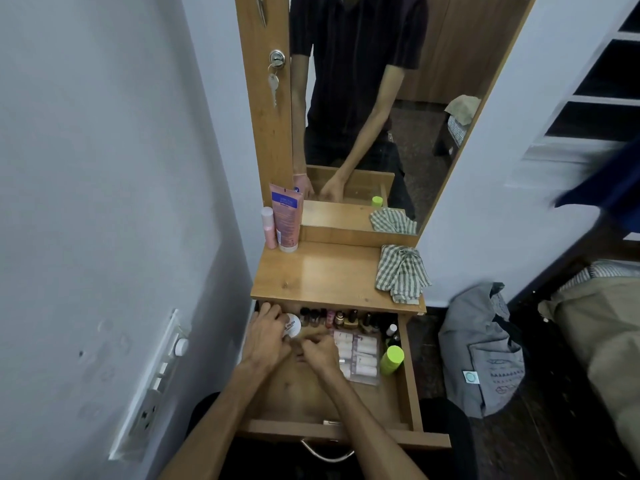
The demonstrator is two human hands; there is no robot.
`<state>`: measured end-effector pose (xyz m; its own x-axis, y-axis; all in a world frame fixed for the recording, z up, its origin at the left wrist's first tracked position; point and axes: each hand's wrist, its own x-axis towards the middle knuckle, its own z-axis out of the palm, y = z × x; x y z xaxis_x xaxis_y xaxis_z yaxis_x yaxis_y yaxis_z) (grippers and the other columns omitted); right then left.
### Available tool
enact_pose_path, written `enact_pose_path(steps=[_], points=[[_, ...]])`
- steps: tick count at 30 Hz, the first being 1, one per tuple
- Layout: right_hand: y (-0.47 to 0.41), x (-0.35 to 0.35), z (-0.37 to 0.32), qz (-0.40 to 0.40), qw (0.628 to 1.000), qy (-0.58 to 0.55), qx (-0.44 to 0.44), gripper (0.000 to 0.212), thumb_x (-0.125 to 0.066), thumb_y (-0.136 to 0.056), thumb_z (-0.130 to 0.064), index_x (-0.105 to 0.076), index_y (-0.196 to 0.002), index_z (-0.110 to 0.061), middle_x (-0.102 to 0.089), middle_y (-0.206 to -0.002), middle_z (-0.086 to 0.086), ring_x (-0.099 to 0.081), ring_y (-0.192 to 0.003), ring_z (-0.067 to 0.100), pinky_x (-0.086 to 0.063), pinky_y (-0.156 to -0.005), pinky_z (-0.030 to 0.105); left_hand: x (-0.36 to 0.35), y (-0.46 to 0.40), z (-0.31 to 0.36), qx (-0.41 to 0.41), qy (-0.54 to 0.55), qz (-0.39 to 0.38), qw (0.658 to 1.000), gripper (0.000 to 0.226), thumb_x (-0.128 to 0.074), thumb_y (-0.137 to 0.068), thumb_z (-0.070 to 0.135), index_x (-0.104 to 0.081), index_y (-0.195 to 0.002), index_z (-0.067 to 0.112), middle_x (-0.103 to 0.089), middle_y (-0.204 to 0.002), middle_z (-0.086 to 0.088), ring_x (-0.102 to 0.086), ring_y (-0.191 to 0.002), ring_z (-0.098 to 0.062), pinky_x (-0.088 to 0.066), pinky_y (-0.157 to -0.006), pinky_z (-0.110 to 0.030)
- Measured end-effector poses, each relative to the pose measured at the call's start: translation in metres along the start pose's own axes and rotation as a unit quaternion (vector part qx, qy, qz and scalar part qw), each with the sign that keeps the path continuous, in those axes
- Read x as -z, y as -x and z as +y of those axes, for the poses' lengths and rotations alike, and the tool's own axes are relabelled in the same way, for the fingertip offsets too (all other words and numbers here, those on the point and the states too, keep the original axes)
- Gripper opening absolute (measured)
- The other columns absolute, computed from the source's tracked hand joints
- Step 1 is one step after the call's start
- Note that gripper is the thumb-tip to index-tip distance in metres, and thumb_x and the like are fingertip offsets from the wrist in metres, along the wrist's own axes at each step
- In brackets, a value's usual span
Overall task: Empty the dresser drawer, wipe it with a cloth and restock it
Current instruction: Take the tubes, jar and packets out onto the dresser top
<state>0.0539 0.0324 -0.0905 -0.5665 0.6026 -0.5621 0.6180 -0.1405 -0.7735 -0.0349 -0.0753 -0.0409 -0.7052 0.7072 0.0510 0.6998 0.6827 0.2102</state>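
The drawer (408, 386) stands pulled out, holding one round white tub (292, 325), one green-capped bottle (392, 359), one clear pack of small vials (358, 355) and a back row of little bottles (341, 318) too crowded to count; one checked cloth (401, 271) lies on the right of the dresser top (322, 271), with two pink containers (282, 220) at its back left. The left hand (268, 336) has fingers spread over the tub, touching it; the right hand (320, 351) is curled beside the pack; I cannot tell what it grips.
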Motion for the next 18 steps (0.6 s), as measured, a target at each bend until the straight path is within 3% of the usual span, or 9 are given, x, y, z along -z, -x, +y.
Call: enact_pose_path(steps=[2,5,12,14,18], points=[[0.0,-0.005,-0.009,-0.027,0.998,-0.057,-0.02,0.023,-0.061,-0.072,-0.025,-0.077,-0.084,-0.012,-0.077,-0.073,0.008,-0.076,-0.066,0.027,-0.065,-0.07,0.047,0.005,-0.002,0.0,0.02,0.039,0.005,0.999,0.032,-0.077,-0.066,0.016,-0.076,-0.098,0.008,-0.065,-0.095,-0.004,-0.057,-0.098,-0.026,-0.05,-0.075,-0.037],[0.006,-0.013,-0.023,-0.02,0.992,-0.119,-0.032,0.035,-0.065,-0.07,-0.02,-0.072,-0.102,-0.007,-0.078,-0.081,0.012,-0.077,-0.064,0.025,-0.065,-0.059,0.04,0.007,-0.003,-0.002,0.018,0.06,0.008,0.998,0.032,-0.073,-0.067,0.013,-0.076,-0.098,0.007,-0.066,-0.096,-0.004,-0.055,-0.098,-0.024,-0.052,-0.075,-0.034],[-0.023,-0.035,-0.002,0.071,0.991,-0.101,-0.05,0.053,-0.071,-0.055,-0.041,-0.073,-0.101,-0.015,-0.077,-0.075,-0.004,-0.075,-0.066,0.017,-0.065,-0.063,0.04,0.003,0.001,-0.007,0.019,0.076,0.009,0.997,0.034,-0.072,-0.067,0.015,-0.078,-0.099,0.008,-0.066,-0.098,-0.001,-0.051,-0.095,-0.021,-0.051,-0.076,-0.032],[-0.002,-0.028,-0.02,0.097,0.99,-0.085,-0.058,0.047,-0.071,-0.061,-0.041,-0.071,-0.101,-0.017,-0.077,-0.081,-0.006,-0.072,-0.074,0.017,-0.061,-0.067,0.033,0.004,0.001,-0.008,0.009,0.065,0.002,0.998,0.033,-0.071,-0.067,0.016,-0.078,-0.098,0.007,-0.065,-0.098,-0.002,-0.051,-0.095,-0.022,-0.05,-0.076,-0.032],[0.029,-0.017,-0.048,0.123,0.984,-0.112,-0.065,0.026,-0.075,-0.077,-0.024,-0.074,-0.1,-0.013,-0.078,-0.097,0.004,-0.069,-0.089,0.024,-0.043,-0.07,0.025,0.003,0.003,-0.01,0.001,0.042,-0.004,0.999,0.034,-0.071,-0.068,0.018,-0.078,-0.1,0.008,-0.064,-0.1,-0.003,-0.051,-0.096,-0.023,-0.05,-0.078,-0.033]])
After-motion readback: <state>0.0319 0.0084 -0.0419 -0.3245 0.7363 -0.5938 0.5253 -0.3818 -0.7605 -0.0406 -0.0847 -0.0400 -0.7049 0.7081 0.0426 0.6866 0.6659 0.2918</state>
